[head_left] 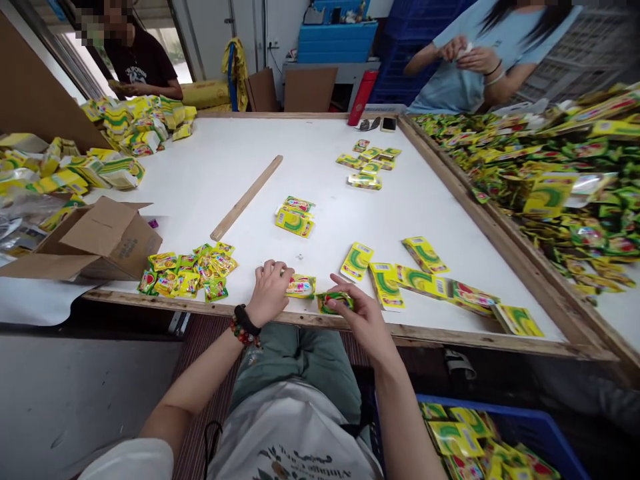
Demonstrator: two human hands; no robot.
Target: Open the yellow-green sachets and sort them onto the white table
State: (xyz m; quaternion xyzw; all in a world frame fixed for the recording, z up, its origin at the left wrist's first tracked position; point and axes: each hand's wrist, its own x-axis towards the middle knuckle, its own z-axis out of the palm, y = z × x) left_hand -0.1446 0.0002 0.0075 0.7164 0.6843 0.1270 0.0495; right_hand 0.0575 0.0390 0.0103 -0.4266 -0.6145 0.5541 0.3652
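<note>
My right hand [363, 320] pinches a small folded foil sachet [334, 301] with green and red print, just above the table's near edge. My left hand [270, 292] lies palm down on the white table [240, 143], its fingers beside a flat sachet [301, 287] and apparently touching it. To the left sits a loose pile of sachets [187, 273]. A row of yellow-and-green sachets [423, 280] spreads to the right, and a small stack [295, 217] lies ahead of my hands. A thin wooden strip [246, 198] rests on the table.
A cardboard box [105, 240] stands at the table's left edge. A wood-framed bin [530, 180] heaped with sachets lies right, and a blue crate [500, 427] of sachets sits below my right arm. Two co-workers [143, 67] [470, 67] work at the far side.
</note>
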